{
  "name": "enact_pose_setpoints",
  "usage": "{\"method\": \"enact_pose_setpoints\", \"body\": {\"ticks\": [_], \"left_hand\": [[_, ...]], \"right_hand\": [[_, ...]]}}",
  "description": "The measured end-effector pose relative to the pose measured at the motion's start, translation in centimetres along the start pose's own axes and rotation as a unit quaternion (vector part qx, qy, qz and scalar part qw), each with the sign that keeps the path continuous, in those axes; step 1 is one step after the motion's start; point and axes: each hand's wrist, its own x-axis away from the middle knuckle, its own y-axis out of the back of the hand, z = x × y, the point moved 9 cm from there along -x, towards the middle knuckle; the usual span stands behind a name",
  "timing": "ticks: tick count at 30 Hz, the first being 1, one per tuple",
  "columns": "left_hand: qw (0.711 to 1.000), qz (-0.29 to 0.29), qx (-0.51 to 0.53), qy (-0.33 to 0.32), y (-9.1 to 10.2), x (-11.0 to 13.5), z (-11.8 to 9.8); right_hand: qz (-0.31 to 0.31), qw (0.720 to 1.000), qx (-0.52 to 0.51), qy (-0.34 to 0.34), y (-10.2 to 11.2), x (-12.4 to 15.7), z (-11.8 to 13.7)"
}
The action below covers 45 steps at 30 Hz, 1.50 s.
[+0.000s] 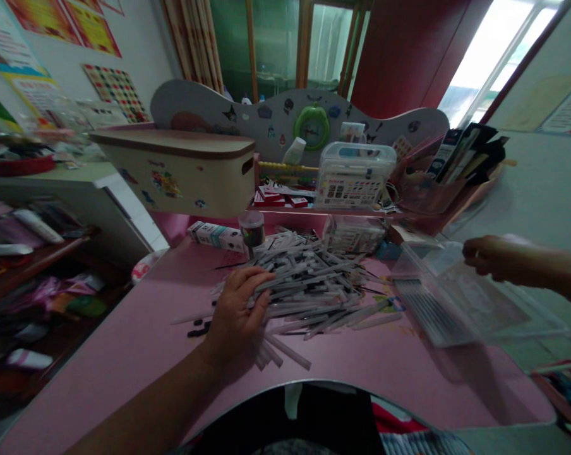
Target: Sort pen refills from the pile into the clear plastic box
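A big heap of grey and white pens [314, 284] lies in the middle of the pink desk [138, 341]. My left hand [235, 313] rests on the heap's left side, its fingers curled round a bundle of pens. My right hand [491, 256] pinches the far edge of a clear plastic box [456, 303], which is tilted at the desk's right side. A row of pens lies inside the box along its left wall. A few small black caps [198, 327] sit just left of my left hand.
A cream storage box [181, 170] and a clear lidded case [354, 174] stand on the raised back shelf. A green clock [312, 126] hangs on the backboard. A small round jar [251, 230] and a carton [214, 235] stand behind the heap. Cluttered shelves fill the left.
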Motion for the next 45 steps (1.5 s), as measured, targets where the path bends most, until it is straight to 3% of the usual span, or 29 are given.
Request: {"method": "enact_pose_setpoints", "body": {"ticks": [1,3,5,8,11,14,18,25,36,41,45], "left_hand": [[1.0,-0.001,0.0,0.002,0.0,0.0,0.1],[1.0,-0.002,0.003,0.002,-0.1,0.1,0.2],[1.0,0.004,0.007,0.005,-0.3,0.1,0.5],[1.0,0.014,0.017,0.016,-0.6,0.2,0.8],[0.999,0.023,0.024,0.034,-0.9,0.2,1.1],[0.998,0.032,0.025,0.044,-1.1,0.3,1.1],[0.998,0.031,0.029,0.05,-1.1,0.3,1.2],[0.997,0.028,0.031,0.06,-1.2,0.1,1.4],[0.995,0.092,0.039,-0.003,-2.7,0.5,-0.6],[0.987,0.151,0.013,-0.055,-4.3,1.1,-1.6],[0.982,0.18,-0.028,-0.058,-5.2,1.4,-1.2]], "right_hand": [[0.071,0.997,0.024,0.022,0.3,-0.2,1.8],[0.091,0.99,0.059,0.087,1.8,0.6,6.1],[0.093,0.976,0.06,0.186,1.6,2.7,11.2],[0.142,0.937,0.026,0.319,-2.2,7.0,17.9],[0.21,0.912,0.036,0.351,-7.6,9.3,22.0],[0.221,0.903,0.051,0.365,-11.4,9.6,24.4],[0.198,0.905,0.069,0.371,-14.1,9.2,25.4],[0.193,0.909,0.067,0.364,-16.3,9.8,25.0],[0.191,0.918,0.026,0.346,-16.0,9.9,25.0],[0.154,0.922,-0.017,0.355,-15.3,9.4,24.6],[0.121,0.918,-0.076,0.371,-14.3,9.2,24.6]]}}
